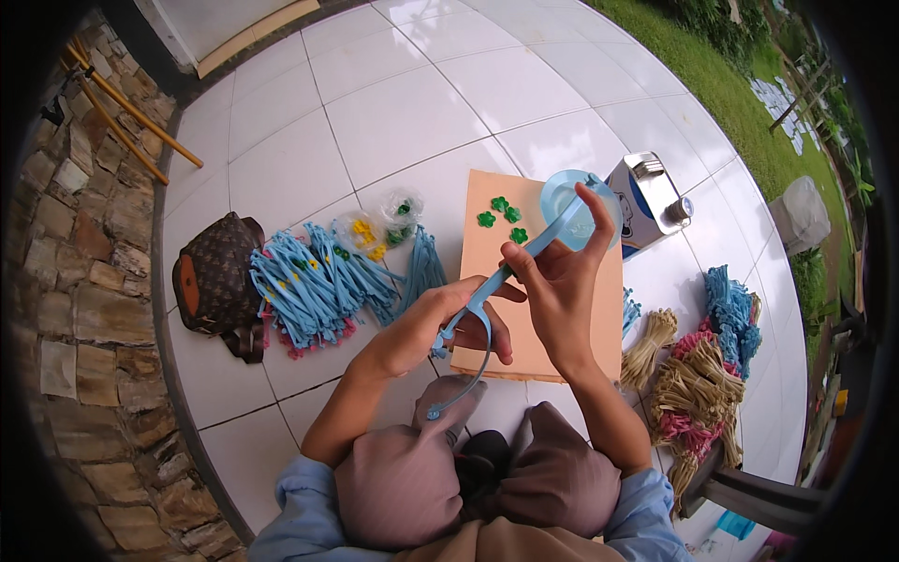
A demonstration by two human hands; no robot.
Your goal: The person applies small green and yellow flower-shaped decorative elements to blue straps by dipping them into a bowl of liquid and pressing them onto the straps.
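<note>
White floor tiles (393,122) carry a tan board (492,258), above which the left hand (426,328) and right hand (562,276) each pinch a blue plastic strip (506,272), slanted toward two o'clock, steadying it.

On the tiled floor (393,122), the flat board (487,272) lies at the centre, with small flower pieces (503,217) on its 12 o'clock end. At its 9 o'clock sit a heap of plastic strips (318,281) and, farther out, a handbag (215,276), while small bags of beads (379,223) lie at 10 o'clock. A carton (646,201) stands at its 2 o'clock, and bundles of fibre tassels (698,375) lie at 4 o'clock.
</note>
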